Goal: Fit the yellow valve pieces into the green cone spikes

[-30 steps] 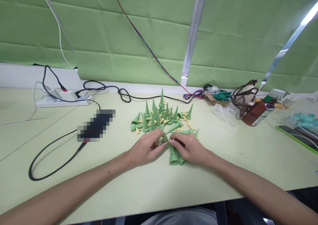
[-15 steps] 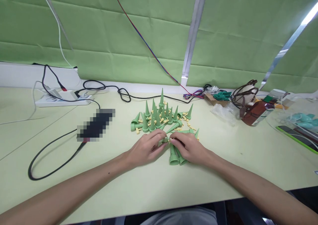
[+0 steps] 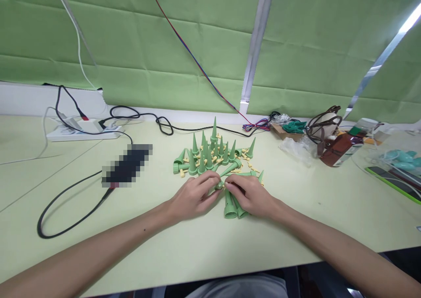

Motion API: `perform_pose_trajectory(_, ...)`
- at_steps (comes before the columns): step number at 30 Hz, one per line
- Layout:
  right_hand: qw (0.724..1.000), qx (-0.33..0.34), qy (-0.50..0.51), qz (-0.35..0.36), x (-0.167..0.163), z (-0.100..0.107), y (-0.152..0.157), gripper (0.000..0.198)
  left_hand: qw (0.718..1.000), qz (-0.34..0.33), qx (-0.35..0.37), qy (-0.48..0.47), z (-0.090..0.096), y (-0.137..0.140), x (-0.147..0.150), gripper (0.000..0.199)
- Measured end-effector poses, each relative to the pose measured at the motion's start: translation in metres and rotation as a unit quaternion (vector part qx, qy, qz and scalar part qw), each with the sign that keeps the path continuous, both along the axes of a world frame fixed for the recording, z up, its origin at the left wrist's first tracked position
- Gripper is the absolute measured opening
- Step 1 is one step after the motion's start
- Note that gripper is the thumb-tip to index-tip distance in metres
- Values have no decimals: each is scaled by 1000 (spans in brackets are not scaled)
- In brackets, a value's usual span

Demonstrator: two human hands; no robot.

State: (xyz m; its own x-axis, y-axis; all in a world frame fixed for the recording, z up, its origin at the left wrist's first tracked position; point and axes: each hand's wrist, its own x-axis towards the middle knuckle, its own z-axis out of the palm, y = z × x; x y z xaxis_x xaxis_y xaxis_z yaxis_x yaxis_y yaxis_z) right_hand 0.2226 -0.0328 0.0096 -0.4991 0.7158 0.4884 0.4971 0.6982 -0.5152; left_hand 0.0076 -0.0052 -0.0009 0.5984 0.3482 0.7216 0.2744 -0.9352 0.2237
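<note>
A green cone (image 3: 219,185), partly hidden by fingers, sits in the left hand (image 3: 197,195) above the middle of the desk (image 3: 184,254), on the near-edge side of a pile of similar pieces. The left grip is curled closed around the cone. The right hand (image 3: 251,195) meets it from the right, thumb and forefinger drawn close together; whether that grip has hold of anything is too small and covered to tell. Two cones (image 3: 230,208) lie beside and partly beneath the right hand, their wide ends toward the desk's near edge.

Just beyond the hands, upright cones (image 3: 192,164) crowd among others on their sides, with small yellow pieces (image 3: 183,173) scattered between them. Toward the left edge lies a dark, blurred-out device (image 3: 126,166) with a black cable (image 3: 41,219); a white power strip (image 3: 85,136) lies near the far edge. At right, a tilted bottle (image 3: 342,147) stands near a clear plastic bag (image 3: 299,151).
</note>
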Motion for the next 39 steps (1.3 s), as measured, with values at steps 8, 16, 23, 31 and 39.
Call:
perform_pose_trajectory(8,1000,1,18,-11,0,0,-1,20,998,54,-18,3,-4,2,-1,10)
perform_pose_trajectory(16,999,7,29,-26,-1,-1,0,20,995,87,-34,17,-4,3,0,13)
perform_pose_trajectory(23,999,12,31,-35,-1,0,0,22,994,71,-80,22,-3,3,-1,21)
perform_pose_trajectory(31,999,18,37,-34,-1,-1,0,23,997,53,-61,14,-1,3,2,35)
perform_pose_trajectory(39,998,31,47,-36,-1,-1,1,23,994,50,-83,49,2,3,1,38)
